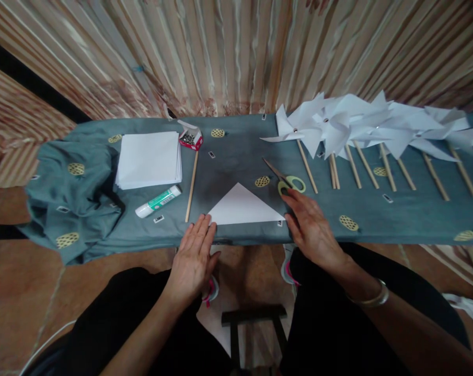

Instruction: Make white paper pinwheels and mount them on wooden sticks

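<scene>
A white paper triangle (244,205), apparently a folded sheet, lies near the table's front edge with its point facing away from me. My left hand (195,256) rests flat at its left corner, fingers stretched out. At the right corner is my right hand (310,224), thumb and forefinger apart. The thumb is close to the paper, and the forefinger reaches the handle of the scissors (291,184); I cannot tell if it touches. The scissors' green-and-yellow handles point towards my right hand, and the blades point away to the left.
Left of the triangle lie a wooden stick (192,187), a glue stick (158,201), a stack of white paper (148,159) and an opened red box of metal pins (191,139). Several paper pinwheels (338,125) on sticks lie at the right. A bunched grey-green tablecloth (69,183) covers the left end.
</scene>
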